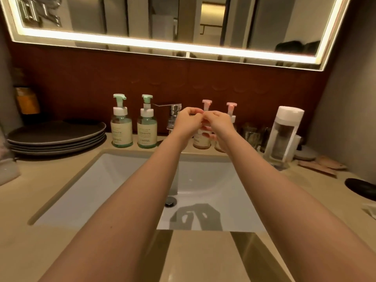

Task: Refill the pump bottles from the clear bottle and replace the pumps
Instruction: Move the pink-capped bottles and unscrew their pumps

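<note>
Pinching the pump collar of a pink pump bottle [201, 141] with curled fingers of left hand [188, 122] and right hand [220, 126], at the table [30, 192] back edge beside the tap [173, 117]. Probably unscrewing the pump. Needed next: lifting it out, then fetching the clear bottle [283, 137] at right.

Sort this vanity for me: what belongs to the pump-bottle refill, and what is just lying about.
For the job: held pink pump bottle, gripped by left hand and right hand; other pink pump bottle; green pump bottle; second green pump bottle; clear bottle.
Lying about: stacked plates; faucet; glasses; brown packets.
</note>
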`<state>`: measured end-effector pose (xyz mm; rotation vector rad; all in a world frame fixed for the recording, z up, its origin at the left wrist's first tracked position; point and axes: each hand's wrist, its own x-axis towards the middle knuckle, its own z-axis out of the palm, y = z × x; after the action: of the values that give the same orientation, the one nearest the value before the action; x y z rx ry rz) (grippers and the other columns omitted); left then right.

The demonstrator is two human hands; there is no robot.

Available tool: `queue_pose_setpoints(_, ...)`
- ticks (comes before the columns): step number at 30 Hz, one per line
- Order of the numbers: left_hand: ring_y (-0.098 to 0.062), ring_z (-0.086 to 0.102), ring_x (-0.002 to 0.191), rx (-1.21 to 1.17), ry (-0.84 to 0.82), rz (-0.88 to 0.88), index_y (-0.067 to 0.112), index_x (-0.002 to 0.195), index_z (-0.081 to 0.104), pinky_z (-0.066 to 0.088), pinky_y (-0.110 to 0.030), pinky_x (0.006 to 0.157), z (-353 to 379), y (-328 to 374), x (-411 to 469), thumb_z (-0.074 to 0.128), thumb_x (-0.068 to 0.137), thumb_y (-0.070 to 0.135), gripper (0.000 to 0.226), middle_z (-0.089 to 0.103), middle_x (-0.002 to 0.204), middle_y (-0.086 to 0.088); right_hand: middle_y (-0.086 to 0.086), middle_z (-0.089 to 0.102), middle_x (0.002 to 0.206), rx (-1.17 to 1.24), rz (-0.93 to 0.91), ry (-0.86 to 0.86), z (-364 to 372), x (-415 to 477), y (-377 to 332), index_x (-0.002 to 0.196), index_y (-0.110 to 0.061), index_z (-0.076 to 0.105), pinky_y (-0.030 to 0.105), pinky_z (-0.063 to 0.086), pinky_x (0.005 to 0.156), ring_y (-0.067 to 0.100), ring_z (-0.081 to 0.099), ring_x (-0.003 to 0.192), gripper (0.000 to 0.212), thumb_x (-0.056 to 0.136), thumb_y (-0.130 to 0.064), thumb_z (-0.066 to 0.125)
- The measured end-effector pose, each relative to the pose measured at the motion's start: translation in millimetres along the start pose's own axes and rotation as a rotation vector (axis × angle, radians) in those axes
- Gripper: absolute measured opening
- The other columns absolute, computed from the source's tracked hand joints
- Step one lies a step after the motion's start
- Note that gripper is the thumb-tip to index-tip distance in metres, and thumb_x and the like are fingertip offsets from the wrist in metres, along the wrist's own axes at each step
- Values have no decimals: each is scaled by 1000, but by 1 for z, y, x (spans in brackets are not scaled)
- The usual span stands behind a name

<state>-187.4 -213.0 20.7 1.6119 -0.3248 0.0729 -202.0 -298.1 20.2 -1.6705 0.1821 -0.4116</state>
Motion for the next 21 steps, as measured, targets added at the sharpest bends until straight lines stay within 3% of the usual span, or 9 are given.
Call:
queue_pose_setpoints(3, -13, 56, 87, 15, -34, -14, 16, 108, 55, 43, -21, 62, 15, -6, 12, 44, 96, 13, 16, 58, 97, 1, 0, 61, 87, 7, 18, 29, -13, 15, 7, 89, -18, 60, 31, 50, 81, 14, 59, 86, 12, 95, -17, 50)
queue_pose_setpoints(7, -9, 53, 77, 36, -56, -25, 19, 110, 54, 43, -23, 64, 36, -15, 39, 46, 95, 15, 17, 57, 92, 4, -4, 58, 84, -30, 23, 103, -29, 44, 20, 107, -13, 62, 32, 51, 82, 16, 57, 90, 17, 94, -14, 51)
queue_pose_setpoints(10, -8, 53, 80, 48, -29, -27, 19, 115, 54, 44, -26, 70, 50, -25, 59, 46, 95, 13, 22, 53, 86, 9, 0, 61, 105, -85, 25, 190, -44, 65, 32, 97, -19, 61, 37, 51, 90, 21, 57, 102, 11, 92, -12, 54)
queue_pose_setpoints(12, -9, 51, 82, 61, -5, -32, 18, 119, 53, 44, -28, 75, 58, -32, 71, 44, 95, 12, 26, 49, 86, 11, 4, 58, 120, -103, 37, 234, -54, 78, 43, 101, -19, 59, 40, 48, 95, 21, 54, 105, 15, 89, -10, 57)
queue_pose_setpoints(16, -10, 46, 84, 98, 48, -21, 19, 121, 50, 39, -26, 74, 74, -48, 92, 44, 95, 15, 26, 49, 112, 2, 4, 55, 122, -132, 41, 259, -69, 102, 60, 117, -15, 53, 34, 44, 86, 16, 46, 97, 34, 85, -13, 65)
queue_pose_setpoints(21, -13, 48, 97, 127, 184, 29, 19, 123, 46, 41, -23, 75, 81, -61, 120, 51, 94, 21, 29, 49, 126, -2, 6, 51, 128, -177, 7, 306, -77, 130, 73, 127, -14, 44, 29, 39, 80, 17, 48, 102, 48, 85, -14, 66)
